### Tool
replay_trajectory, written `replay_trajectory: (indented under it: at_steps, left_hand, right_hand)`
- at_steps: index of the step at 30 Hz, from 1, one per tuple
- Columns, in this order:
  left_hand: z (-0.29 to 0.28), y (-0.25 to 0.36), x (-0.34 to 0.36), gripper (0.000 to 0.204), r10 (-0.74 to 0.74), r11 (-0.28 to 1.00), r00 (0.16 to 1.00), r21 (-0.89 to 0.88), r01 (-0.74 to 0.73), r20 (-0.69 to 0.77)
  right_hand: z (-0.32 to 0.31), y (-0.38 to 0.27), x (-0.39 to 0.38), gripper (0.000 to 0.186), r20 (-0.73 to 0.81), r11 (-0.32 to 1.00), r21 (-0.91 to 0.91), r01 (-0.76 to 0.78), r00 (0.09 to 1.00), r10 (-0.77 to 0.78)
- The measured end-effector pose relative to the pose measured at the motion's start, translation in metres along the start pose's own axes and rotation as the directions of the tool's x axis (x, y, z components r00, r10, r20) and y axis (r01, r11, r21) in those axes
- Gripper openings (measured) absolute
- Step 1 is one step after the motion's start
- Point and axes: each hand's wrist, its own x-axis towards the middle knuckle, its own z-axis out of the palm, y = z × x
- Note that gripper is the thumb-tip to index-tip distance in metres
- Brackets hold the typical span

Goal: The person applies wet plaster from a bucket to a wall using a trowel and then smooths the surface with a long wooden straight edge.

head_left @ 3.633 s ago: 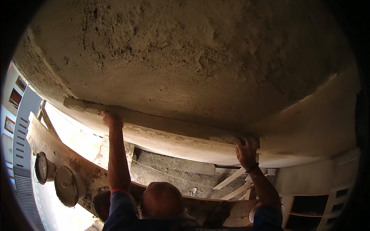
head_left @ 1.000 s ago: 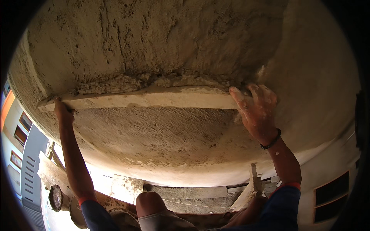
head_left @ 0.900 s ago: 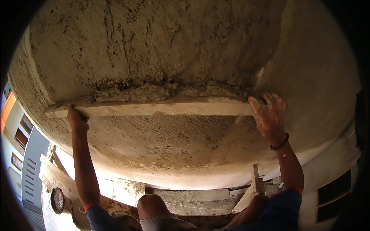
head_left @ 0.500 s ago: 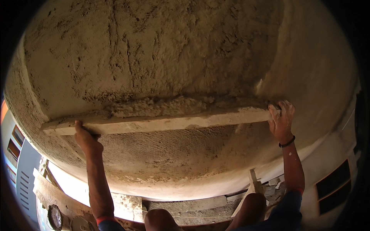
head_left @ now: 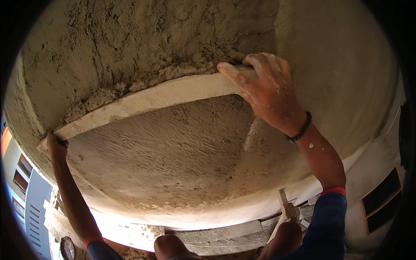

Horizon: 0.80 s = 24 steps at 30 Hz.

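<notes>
A long, pale straightedge board [head_left: 156, 96] lies across the wet plastered wall [head_left: 186, 143], its right end higher than its left. Around its left end my left hand [head_left: 57, 146] is closed. Mortar-smeared, my right hand [head_left: 273, 91] grips the other end, thumb and fingers over the top edge. Loose wet mortar [head_left: 173, 71] is heaped along the board's upper edge. Above it the plaster is rough and grooved; below, it is flatter with fine ripple marks.
Below the wall are planks [head_left: 216, 232] and rubble, with an upright wood piece [head_left: 286, 208] near my knee. A bucket [head_left: 68, 248] stands at lower left. A dark-paned window [head_left: 382, 199] is at right, and a grey louvred panel [head_left: 37, 216] at left.
The board has moved up the wall and left, its right end rising more, so it now slants. Both hands have moved with it, still gripping. Mortar remains along its upper edge.
</notes>
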Motion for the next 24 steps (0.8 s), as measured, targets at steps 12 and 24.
replay_trajectory:
  at_steps: [12, 24]
  left_hand:
    - [0.096, -0.043, -0.21, 0.034, -0.037, 0.993, 0.998, -0.112, 0.043, 0.05]
    - [0.069, 0.041, -0.077, 0.027, 0.101, 0.992, 0.995, -0.076, -0.101, -0.012]
  right_hand:
    - [-0.044, 0.066, -0.184, 0.058, 0.299, 0.977, -0.03, -0.212, 0.93, 0.211]
    - [-0.025, 0.057, -0.02, 0.06, 0.092, 0.979, -0.148, -0.14, 0.984, 0.154]
